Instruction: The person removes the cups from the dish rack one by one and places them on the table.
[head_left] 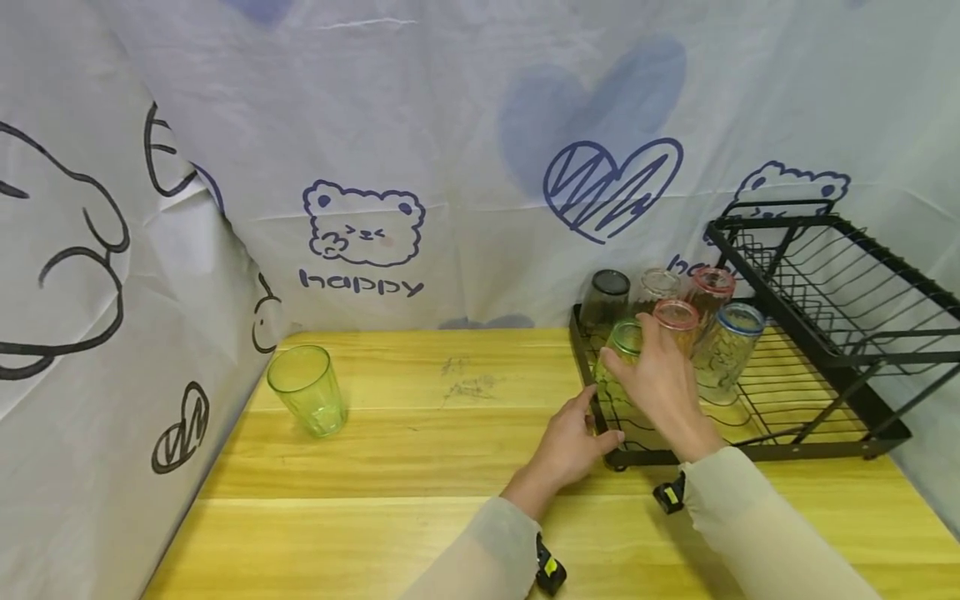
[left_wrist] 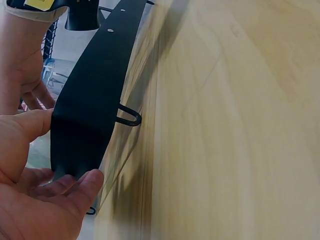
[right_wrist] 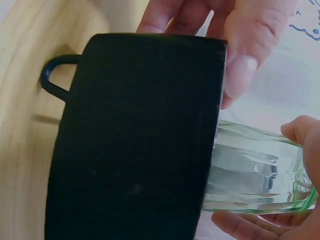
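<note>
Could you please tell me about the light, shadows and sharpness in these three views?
Head view: fairly even light, with the table strongly yellow; left wrist view: paler table, with a dark shadow beside the rack; right wrist view: the rack's black edge shows little detail, the table is softly blurred, and pale reflections streak the held green glass.

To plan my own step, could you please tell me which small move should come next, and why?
Probably settle the clear green-rimmed glass tumbler before the right hand loosens its fingers: in the right wrist view the tumbler's lower end is hidden behind the black metal wire rack, so contact is unclear, and the left hand grips the rack's corner.
</note>
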